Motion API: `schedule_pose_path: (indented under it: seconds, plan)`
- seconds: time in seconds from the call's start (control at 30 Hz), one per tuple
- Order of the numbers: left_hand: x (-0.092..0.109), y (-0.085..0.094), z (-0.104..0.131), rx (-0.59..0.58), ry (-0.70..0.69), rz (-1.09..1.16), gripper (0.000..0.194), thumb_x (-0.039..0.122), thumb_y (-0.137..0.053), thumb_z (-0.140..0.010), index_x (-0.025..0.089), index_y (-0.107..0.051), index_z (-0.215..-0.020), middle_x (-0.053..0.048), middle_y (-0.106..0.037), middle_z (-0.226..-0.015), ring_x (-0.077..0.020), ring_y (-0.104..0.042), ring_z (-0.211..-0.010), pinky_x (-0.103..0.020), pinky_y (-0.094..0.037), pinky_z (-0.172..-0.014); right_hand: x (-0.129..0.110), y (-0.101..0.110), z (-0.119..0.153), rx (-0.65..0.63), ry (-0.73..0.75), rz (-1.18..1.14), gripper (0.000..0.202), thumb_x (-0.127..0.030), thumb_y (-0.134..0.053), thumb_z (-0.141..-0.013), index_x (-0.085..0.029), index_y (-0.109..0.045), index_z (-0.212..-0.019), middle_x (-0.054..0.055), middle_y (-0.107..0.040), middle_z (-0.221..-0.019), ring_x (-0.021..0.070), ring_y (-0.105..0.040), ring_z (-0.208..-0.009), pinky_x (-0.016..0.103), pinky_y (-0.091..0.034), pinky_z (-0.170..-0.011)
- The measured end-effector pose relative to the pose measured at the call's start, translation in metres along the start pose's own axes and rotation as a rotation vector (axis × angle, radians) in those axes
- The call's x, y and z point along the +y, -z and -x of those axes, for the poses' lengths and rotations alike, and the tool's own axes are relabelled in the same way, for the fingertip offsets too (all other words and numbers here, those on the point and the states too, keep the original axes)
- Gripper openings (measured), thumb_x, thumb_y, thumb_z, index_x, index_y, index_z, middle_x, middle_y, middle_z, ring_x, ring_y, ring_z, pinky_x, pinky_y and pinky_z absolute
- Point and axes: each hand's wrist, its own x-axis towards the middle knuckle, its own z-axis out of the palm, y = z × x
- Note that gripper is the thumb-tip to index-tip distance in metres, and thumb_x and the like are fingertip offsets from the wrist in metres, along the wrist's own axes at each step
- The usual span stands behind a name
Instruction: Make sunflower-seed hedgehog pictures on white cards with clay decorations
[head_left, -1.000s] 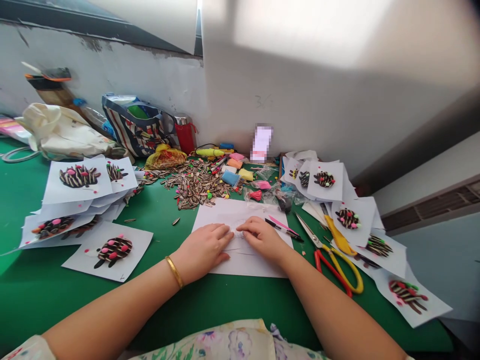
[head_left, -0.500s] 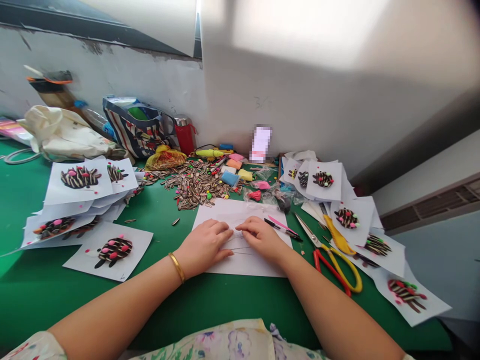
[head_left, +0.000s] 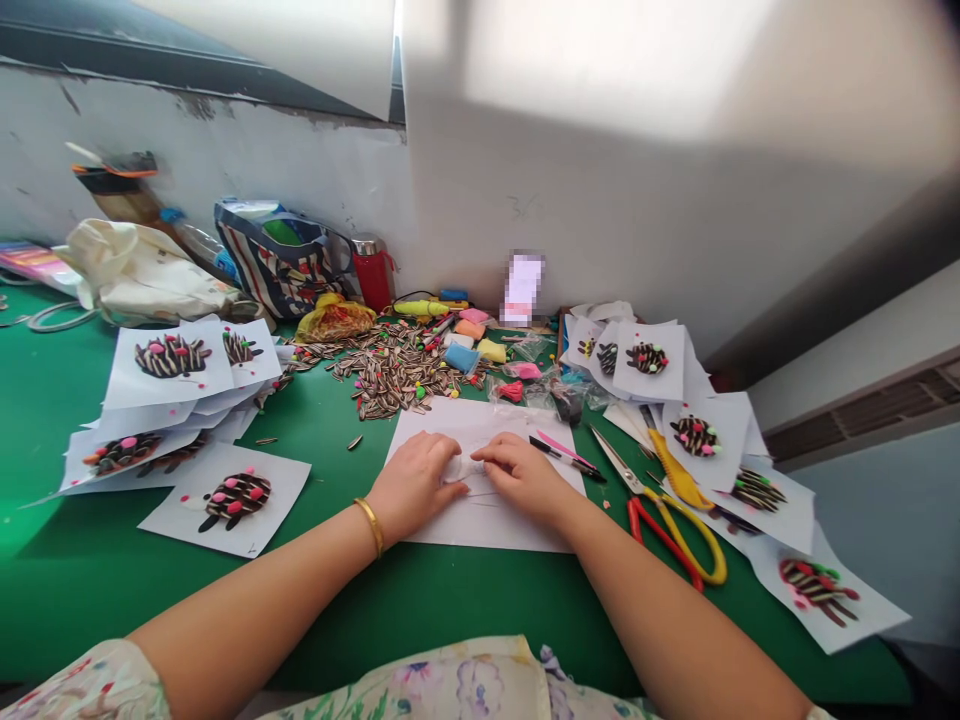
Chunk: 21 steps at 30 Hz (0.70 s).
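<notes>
White paper [head_left: 517, 525] lies on the green table in front of me, with a smaller sheet on top of it. Over its left part is my left hand [head_left: 420, 480], fingers bent together at the smaller sheet. My right hand [head_left: 521, 478] rests on the paper's right part, thumb and forefinger pinched at the same sheet's edge. A narrow gap separates the hands. What exactly the fingertips hold is too small to tell. A black pen [head_left: 566, 457] and a pink one [head_left: 562, 445] lie right of my right hand.
Scissors [head_left: 637, 485] and a yellow cutter [head_left: 675, 470] lie at right. Seed-covered cards stand in piles at left [head_left: 172, 390] and right [head_left: 649, 365]. Behind the paper are striped seeds [head_left: 397, 370], clay packs [head_left: 461, 357], a red flask [head_left: 373, 275] and a striped bag [head_left: 277, 260].
My left hand has drawn its fingers in and shifted slightly, now closer around the small sheet. My right hand has hardly moved. The view has shifted slightly.
</notes>
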Motion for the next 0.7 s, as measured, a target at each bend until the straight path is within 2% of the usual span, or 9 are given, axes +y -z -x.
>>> schedule_pose_path:
  seconds: [0.27, 0.4, 0.5, 0.6, 0.7]
  plan:
    - [0.0, -0.005, -0.002, 0.054, 0.025, 0.039, 0.021, 0.023, -0.066, -0.083, 0.02, -0.056, -0.101, -0.007, -0.061, -0.101, -0.0243, -0.056, -0.098, -0.039, -0.047, -0.086, 0.002, -0.001, -0.001, -0.009, 0.029, 0.02, 0.031, -0.009, -0.054, -0.087, -0.022, -0.072, -0.109, 0.006, -0.064, -0.098, 0.0173, -0.061, -0.094, 0.033, -0.049, -0.09]
    - [-0.001, 0.001, -0.001, 0.009, 0.021, 0.035, 0.024, 0.028, -0.069, -0.082, 0.02, -0.057, -0.101, -0.006, -0.063, -0.102, -0.0237, -0.058, -0.1, -0.038, -0.048, -0.088, 0.0, 0.0, -0.001, -0.016, 0.012, 0.024, 0.031, -0.008, -0.055, -0.086, -0.02, -0.072, -0.108, 0.006, -0.064, -0.099, 0.0175, -0.062, -0.094, 0.033, -0.05, -0.09]
    - [0.002, 0.013, 0.0, -0.089, -0.05, -0.037, 0.028, 0.029, -0.069, -0.083, 0.021, -0.058, -0.108, -0.006, -0.066, -0.106, -0.0239, -0.059, -0.103, -0.037, -0.048, -0.091, -0.002, 0.002, -0.002, -0.015, 0.005, 0.019, 0.031, -0.008, -0.054, -0.086, -0.02, -0.072, -0.109, 0.007, -0.064, -0.099, 0.0175, -0.062, -0.095, 0.033, -0.049, -0.092]
    - [0.004, 0.025, 0.002, -0.185, -0.143, -0.134, 0.03, 0.027, -0.065, -0.087, 0.023, -0.058, -0.116, -0.006, -0.067, -0.106, -0.0233, -0.062, -0.099, -0.036, -0.049, -0.087, -0.004, 0.003, -0.002, -0.019, 0.005, 0.023, 0.03, -0.008, -0.055, -0.086, -0.02, -0.073, -0.108, 0.007, -0.065, -0.098, 0.0175, -0.063, -0.095, 0.033, -0.05, -0.092]
    - [0.006, 0.03, 0.008, -0.216, -0.272, -0.168, 0.036, 0.028, -0.063, -0.089, 0.025, -0.056, -0.125, -0.007, -0.066, -0.113, -0.0235, -0.061, -0.105, -0.038, -0.048, -0.093, -0.005, 0.003, -0.002, -0.012, 0.011, 0.026, 0.029, -0.008, -0.055, -0.086, -0.02, -0.073, -0.107, 0.007, -0.065, -0.097, 0.0175, -0.063, -0.094, 0.034, -0.05, -0.091]
